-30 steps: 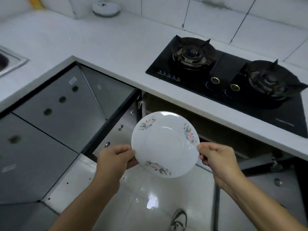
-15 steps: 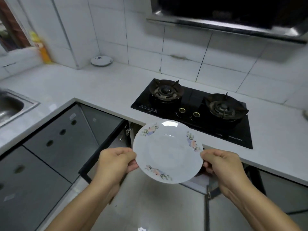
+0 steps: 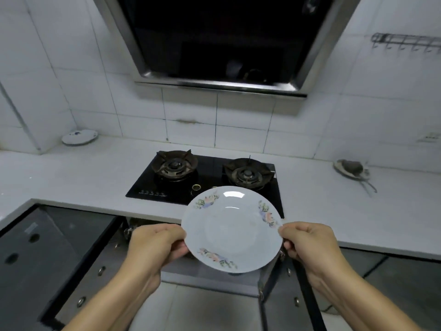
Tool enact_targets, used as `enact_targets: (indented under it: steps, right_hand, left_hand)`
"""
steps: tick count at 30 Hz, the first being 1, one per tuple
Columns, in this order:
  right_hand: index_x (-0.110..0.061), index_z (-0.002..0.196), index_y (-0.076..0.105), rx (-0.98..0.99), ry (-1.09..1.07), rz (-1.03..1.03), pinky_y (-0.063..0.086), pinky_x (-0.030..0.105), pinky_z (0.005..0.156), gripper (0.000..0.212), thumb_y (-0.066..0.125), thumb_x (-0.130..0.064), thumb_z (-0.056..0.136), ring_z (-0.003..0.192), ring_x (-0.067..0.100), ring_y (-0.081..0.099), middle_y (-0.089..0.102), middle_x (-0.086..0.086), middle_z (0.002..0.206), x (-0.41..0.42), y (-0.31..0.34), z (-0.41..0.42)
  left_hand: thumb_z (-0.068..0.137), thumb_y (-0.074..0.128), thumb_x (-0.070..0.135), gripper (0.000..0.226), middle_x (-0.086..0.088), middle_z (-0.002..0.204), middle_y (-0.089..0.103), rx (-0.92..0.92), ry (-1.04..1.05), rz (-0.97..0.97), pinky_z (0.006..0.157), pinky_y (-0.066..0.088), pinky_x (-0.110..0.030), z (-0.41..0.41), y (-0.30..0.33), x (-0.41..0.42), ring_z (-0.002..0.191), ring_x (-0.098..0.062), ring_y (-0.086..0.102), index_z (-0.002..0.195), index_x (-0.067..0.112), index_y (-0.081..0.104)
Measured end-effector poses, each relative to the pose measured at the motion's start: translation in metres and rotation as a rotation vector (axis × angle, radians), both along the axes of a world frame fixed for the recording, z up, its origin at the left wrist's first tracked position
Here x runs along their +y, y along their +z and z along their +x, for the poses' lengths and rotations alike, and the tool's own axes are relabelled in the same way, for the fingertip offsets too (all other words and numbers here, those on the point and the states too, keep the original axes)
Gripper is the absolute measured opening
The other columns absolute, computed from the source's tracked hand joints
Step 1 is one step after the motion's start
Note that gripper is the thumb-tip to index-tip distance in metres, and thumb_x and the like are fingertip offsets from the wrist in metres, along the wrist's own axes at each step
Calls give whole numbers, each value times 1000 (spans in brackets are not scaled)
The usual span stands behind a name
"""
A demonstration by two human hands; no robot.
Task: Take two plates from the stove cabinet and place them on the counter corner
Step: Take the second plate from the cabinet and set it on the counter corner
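I hold a white plate with flower prints (image 3: 232, 229) in both hands, tilted toward me, in front of the stove's near edge. My left hand (image 3: 156, 244) grips its left rim and my right hand (image 3: 307, 244) grips its right rim. A second white plate (image 3: 80, 137) lies on the counter (image 3: 78, 180) in the far left corner by the wall. Below the stove, the cabinet (image 3: 148, 226) stands open, its doors swung out on both sides of my arms; its inside is dark.
A black two-burner gas stove (image 3: 207, 177) is set in the white counter. A range hood (image 3: 219, 41) hangs above it. At the right a small dish with a grey object and utensils (image 3: 352, 169) sits on the counter. Grey cabinet fronts (image 3: 35, 247) run along the left.
My view has risen from the cabinet and floor to the stove, wall and hood. The plate stays gripped in both hands and has come up to counter level.
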State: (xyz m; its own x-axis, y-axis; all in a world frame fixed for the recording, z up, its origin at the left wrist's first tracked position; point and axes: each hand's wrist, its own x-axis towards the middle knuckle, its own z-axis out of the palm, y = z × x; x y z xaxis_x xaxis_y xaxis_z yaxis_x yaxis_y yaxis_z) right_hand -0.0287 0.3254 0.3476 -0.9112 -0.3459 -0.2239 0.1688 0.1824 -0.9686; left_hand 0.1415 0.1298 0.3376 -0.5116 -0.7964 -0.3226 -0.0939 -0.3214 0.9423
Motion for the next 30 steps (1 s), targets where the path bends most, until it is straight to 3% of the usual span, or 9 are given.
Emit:
enact_targets:
  steps: [2, 4, 14, 20, 24, 30]
  right_hand:
    - [18, 70, 62, 24, -42, 11, 34, 29, 51, 12, 59, 6, 70, 52, 19, 41, 54, 13, 57, 12, 7, -1]
    - [17, 67, 61, 22, -95, -5, 33, 32, 55, 11, 59, 7, 70, 54, 20, 40, 53, 14, 59, 20, 12, -2]
    - [-1, 51, 70, 19, -222, -38, 38, 22, 41, 25, 61, 7, 73, 41, 12, 43, 58, 14, 58, 35, 23, 2]
    - [-1, 54, 72, -3, -257, -37, 37, 22, 42, 24, 61, 6, 75, 42, 12, 43, 59, 12, 56, 45, 21, 4]
    - [7, 63, 71, 12, -335, -31, 37, 22, 43, 16, 60, 7, 74, 42, 11, 44, 60, 13, 56, 63, 21, 5]
    - [-1, 57, 71, 13, -499, -49, 38, 19, 38, 23, 61, 7, 76, 37, 8, 45, 60, 4, 44, 116, 18, 9]
  left_hand:
    - [73, 63, -13, 9, -21, 61, 65, 11, -38, 6, 52, 56, -24, -11, 5, 4, 54, -21, 64, 65, -17, 66]
    - [74, 63, -14, 16, -20, 61, 69, 11, -65, 39, 53, 58, -26, -21, 10, 6, 53, -20, 68, 59, -11, 69]
    - [73, 65, -13, 20, -16, 62, 74, -17, -138, 75, 52, 58, -26, -43, 26, 6, 53, -16, 70, 56, -4, 73]
    - [75, 64, -13, 10, -16, 63, 74, -12, -189, 69, 48, 57, -24, -55, 29, 11, 49, -14, 69, 71, -9, 73]
    - [76, 64, -13, 20, -17, 65, 75, -15, -263, 61, 47, 56, -22, -68, 27, 23, 49, -15, 69, 61, -5, 74]
    - [76, 64, -12, 24, -15, 61, 73, -19, -414, 65, 48, 57, -23, -99, 25, 66, 48, -14, 68, 57, -2, 74]
